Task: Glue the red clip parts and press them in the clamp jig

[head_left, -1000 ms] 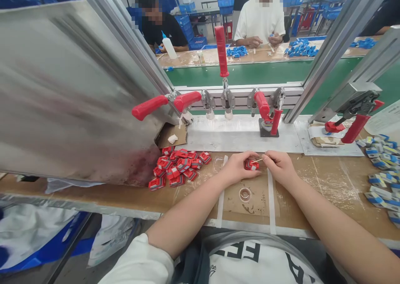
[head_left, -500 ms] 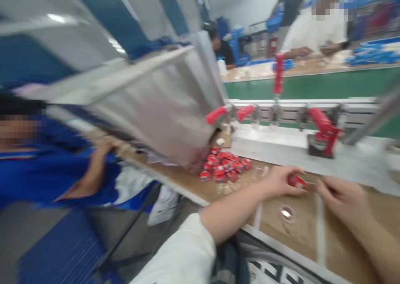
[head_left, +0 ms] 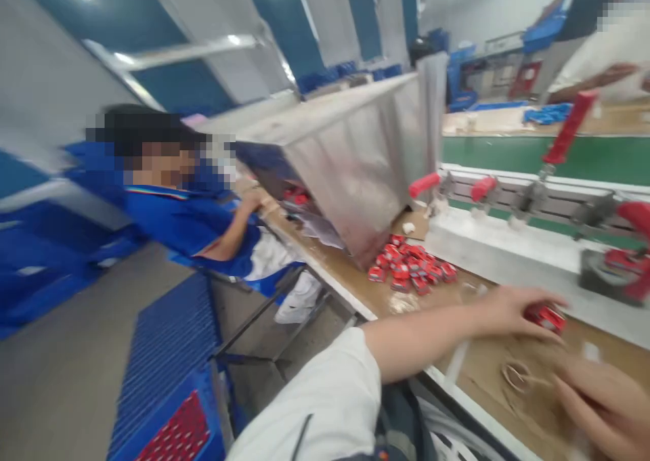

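Red parts (head_left: pixel 411 268), brown table (head_left: pixel 355 278), green conveyor belt (head_left: pixel 508 153).

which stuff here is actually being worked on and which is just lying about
In hand: left hand grips one red part; right hand is beside the small ring.
Lying about: pile of red parts, red-handled clamps, metal chute, blue crate.

My 1 head camera looks down and to my left, close over my left hand (head_left: pixel 508 309), along the workbench (head_left: pixel 355 271) toward a seated co-worker (head_left: pixel 193 224).
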Tool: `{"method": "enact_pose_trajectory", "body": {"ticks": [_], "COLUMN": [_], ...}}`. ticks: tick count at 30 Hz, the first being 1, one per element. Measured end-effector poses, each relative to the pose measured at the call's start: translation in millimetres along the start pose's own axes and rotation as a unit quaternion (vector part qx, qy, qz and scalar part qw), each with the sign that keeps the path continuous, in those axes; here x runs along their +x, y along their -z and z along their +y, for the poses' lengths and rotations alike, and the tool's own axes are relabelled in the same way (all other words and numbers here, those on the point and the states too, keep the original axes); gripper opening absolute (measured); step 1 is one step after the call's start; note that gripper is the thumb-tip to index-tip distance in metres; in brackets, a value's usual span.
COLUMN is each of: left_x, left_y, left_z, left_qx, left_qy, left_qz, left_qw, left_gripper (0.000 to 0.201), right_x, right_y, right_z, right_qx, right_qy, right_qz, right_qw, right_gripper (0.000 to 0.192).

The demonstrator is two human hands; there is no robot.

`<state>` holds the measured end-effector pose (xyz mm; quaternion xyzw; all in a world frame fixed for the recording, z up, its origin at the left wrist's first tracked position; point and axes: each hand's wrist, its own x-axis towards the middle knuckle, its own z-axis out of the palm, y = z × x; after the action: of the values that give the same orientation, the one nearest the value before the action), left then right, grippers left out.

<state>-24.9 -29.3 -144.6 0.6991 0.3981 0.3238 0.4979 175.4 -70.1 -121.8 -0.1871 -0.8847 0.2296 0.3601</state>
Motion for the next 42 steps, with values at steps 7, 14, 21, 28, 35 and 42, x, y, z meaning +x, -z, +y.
{"method": "enact_pose_trajectory", "body": {"ticks": [7,14,21,28,35,42], "left_x": [7,3,4,3,3,3], "left_y": [1.3,1.5,3.3,1.8,1.6,1.6], "left_z": [-4,3,6,4,1,1], "left_qx": [-0.063,-0.043,-0.05,-0.047,-0.037,-0.022], "left_qy": [-0.027,-0.023,-0.009,-0.003,-0.001,-0.012], "left_qz": [0.009,0.012,-0.005,-0.006,-0.011,-0.009], "left_qw": [0.998,0.999,0.999,0.999,0.999,1.0], "left_gripper": [0.065,0.061,0.06,0.062,0.062,0.059], "right_x": [8,10,6,11,11,13], "right_y": [-12,-15,5,13,9,10], "right_z": [-6,-7,4,17,23,25], "right_qx": [0.045,0.035,0.079,0.063,0.049,0.043], "right_qy": [-0.039,-0.036,-0.146,-0.315,-0.328,-0.32], "right_qz": [-0.11,-0.133,0.074,0.221,0.213,0.2], "right_qw": [0.992,0.99,0.983,0.921,0.919,0.925], "right_gripper": [0.041,0.037,0.041,0.041,0.04,0.04]}}
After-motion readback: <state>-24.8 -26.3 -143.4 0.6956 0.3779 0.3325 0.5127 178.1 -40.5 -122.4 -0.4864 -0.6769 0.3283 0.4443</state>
